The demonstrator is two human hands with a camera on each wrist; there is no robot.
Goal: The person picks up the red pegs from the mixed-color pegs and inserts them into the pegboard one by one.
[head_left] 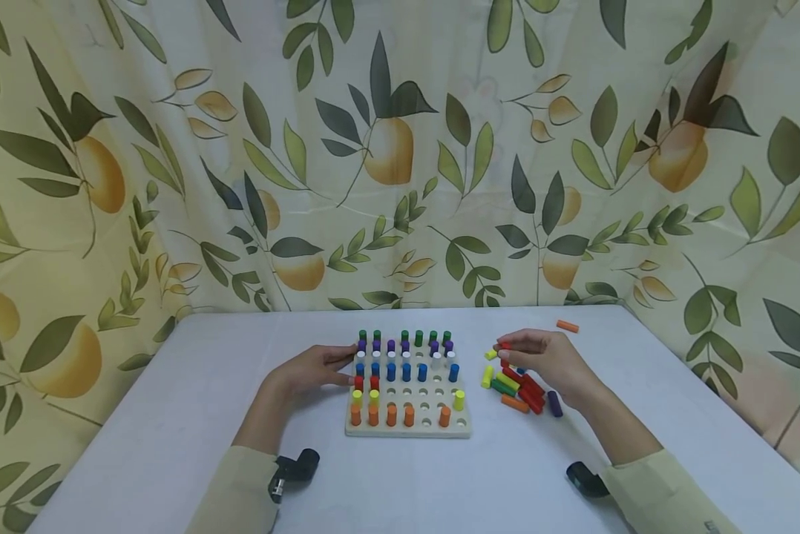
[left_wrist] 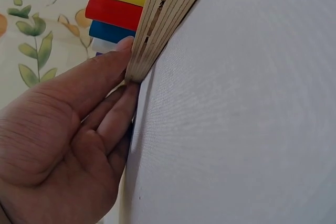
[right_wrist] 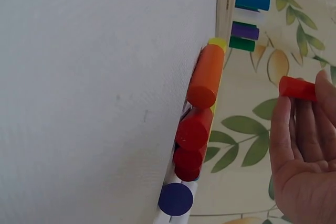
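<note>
A wooden pegboard carries rows of coloured pegs: green, purple, white, blue, red, yellow and orange. Along the board's left edge rests my left hand; its thumb and fairly straight fingers touch the edge, as the left wrist view also shows. My right hand is over the loose pegs to the right of the board. Between its thumb and fingertips it pinches a red peg, held up off the table. In the head view the fingers partly cover that peg.
Beneath my right hand lies a pile of loose pegs, among them a green peg, a red peg and a purple peg. One orange peg lies farther back. Behind the white table hangs a patterned curtain.
</note>
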